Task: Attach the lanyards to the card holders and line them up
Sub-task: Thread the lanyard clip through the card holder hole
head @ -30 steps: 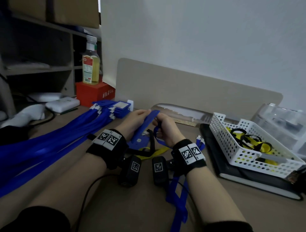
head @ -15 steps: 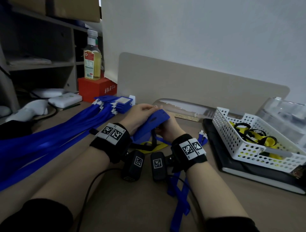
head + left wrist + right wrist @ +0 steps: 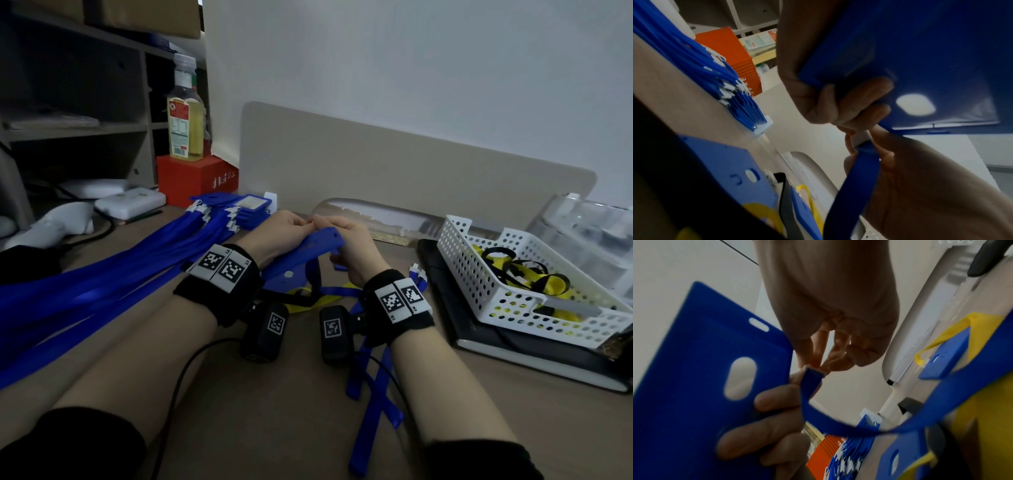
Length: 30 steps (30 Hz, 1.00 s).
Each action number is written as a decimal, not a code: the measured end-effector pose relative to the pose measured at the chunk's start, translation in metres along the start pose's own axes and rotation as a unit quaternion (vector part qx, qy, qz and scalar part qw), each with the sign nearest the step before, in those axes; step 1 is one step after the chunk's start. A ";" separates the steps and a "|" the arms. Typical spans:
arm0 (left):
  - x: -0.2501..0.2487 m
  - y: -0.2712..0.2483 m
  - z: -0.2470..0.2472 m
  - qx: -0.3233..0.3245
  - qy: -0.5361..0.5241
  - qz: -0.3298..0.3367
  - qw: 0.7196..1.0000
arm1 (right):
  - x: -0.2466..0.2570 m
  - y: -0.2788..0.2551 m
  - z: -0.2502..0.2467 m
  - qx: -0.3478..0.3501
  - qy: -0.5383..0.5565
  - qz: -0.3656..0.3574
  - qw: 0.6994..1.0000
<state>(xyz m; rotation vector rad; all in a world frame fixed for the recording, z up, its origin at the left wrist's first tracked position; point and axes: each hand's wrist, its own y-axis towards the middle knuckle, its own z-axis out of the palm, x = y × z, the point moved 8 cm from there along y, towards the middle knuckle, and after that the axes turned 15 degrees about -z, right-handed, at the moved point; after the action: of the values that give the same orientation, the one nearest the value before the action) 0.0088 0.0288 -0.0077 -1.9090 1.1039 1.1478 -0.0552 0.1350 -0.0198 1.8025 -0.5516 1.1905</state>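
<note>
**A:** Status on the fingers?

**B:** My right hand (image 3: 830, 308) pinches the clip end of a blue lanyard (image 3: 813, 381), fingertips (image 3: 840, 360) tight on it. My left hand (image 3: 830, 100) curls round the edge of the blue card holder (image 3: 305, 251), held tilted above the desk (image 3: 267, 411). Clip sits just beside the holder's top edge, near the slot (image 3: 758, 324). Not through it yet.

**A:** What changed?

**B:** A second ago the holder stood steeper and the strap end hung lower by my right hand. Now the holder is laid flatter and both hands meet at its top edge. I read that as clip lined up for the slot, so attaching is the step in hand.

**A:** Rest of the job?

**B:** Finished pile (image 3: 226, 214) is fanned out at left, straps (image 3: 85, 291) trailing toward me. More loose holders (image 3: 286, 275) lie under my hands with yellow and black straps.

**A:** Surroundings?

**B:** Brown desk, beige divider panel (image 3: 394, 164), white wall. White perforated basket (image 3: 513, 301) with yellow lanyards on a black notebook at right. Red box (image 3: 195, 178) with a bottle (image 3: 185, 113) on it, shelves at left.
</note>
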 end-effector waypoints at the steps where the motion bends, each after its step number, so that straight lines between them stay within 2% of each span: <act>1: 0.000 0.000 0.000 0.002 0.016 -0.001 1.000 | 0.000 0.000 -0.001 -0.002 0.006 0.005 1.000; 8: 0.001 -0.001 -0.001 0.005 0.068 -0.010 0.998 | -0.004 -0.001 -0.003 -0.007 0.031 0.036 0.999; 11: 0.000 -0.002 0.000 0.005 0.069 -0.003 0.998 | -0.007 -0.002 -0.005 -0.032 0.075 0.064 0.995; 18: -0.003 -0.005 0.007 0.018 0.026 0.001 1.000 | -0.006 0.001 -0.005 -0.083 0.169 0.053 0.981; 23: 0.000 -0.009 0.016 0.072 0.005 -0.026 0.997 | 0.003 0.002 -0.008 -0.114 0.248 0.015 0.962; 27: -0.002 -0.011 0.015 0.093 -0.074 -0.029 0.992 | 0.003 0.003 -0.007 -0.098 0.241 0.011 0.965; 30: 0.002 -0.010 0.016 0.134 -0.139 -0.058 0.979 | 0.003 0.001 -0.006 -0.078 0.227 0.009 0.971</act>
<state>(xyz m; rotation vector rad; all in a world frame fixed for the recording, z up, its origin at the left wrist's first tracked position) 0.0128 0.0458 -0.0147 -1.5326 0.9286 1.0996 -0.0582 0.1399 -0.0160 1.3341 -0.3806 1.4719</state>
